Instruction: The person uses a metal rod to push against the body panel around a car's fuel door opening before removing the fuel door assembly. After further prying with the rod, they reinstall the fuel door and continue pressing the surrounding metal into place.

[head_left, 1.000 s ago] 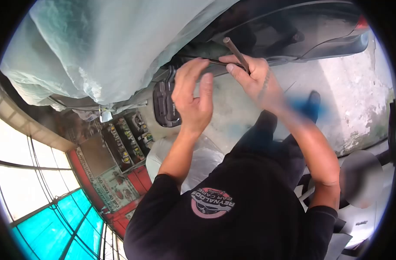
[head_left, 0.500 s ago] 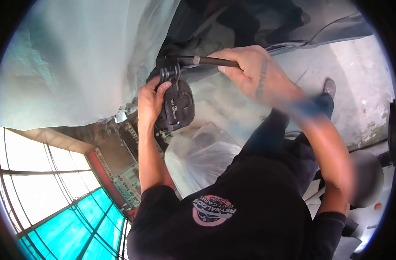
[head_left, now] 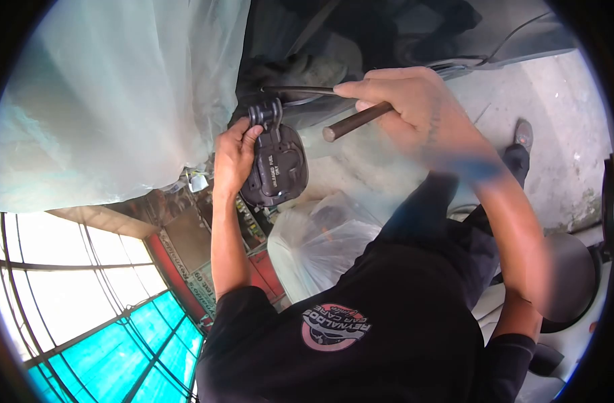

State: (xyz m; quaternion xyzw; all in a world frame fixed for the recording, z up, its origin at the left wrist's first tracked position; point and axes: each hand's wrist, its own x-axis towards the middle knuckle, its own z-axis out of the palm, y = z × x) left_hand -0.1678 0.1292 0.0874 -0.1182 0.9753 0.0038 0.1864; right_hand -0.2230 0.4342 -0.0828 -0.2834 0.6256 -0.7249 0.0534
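"Where to find the left hand (head_left: 234, 153)?"

"Up at the hinge (head_left: 264, 114) of a dark fuel flap (head_left: 280, 168). Pinches the hinge between thumb and fingers, near the edge of the pale plastic sheeting (head_left: 112, 94)."

"And the fuel flap, how placed?"

"Just beside the left hand, standing out from the dark, glossy car body (head_left: 394, 27). Shows a moulded face to the camera, with pale lettering about unleaded fuel."

"Now for the right hand (head_left: 417, 107). Open or clenched?"

"Curled firmly round a thick brown bar (head_left: 357, 121), with a blunt, round end sticking out past the fingers. Also holds a thin dark rod (head_left: 297, 89), with a finger laid along the near end."

"Pointing where?"

"Away from the fist, across the dark car body, to a spot just above the hinge in the view."

"Touching the hinge or the car body there?"

"Cannot tell; too dark at that end."

"One tool or two, bar and rod?"

"Cannot tell that either; hidden inside the fist."

"Anything else close by?"

"Below the fuel flap in the view, a bulky shape under clear plastic (head_left: 323, 238). Off to the right, a shoe (head_left: 523, 133) on the pale floor (head_left: 562, 154)."
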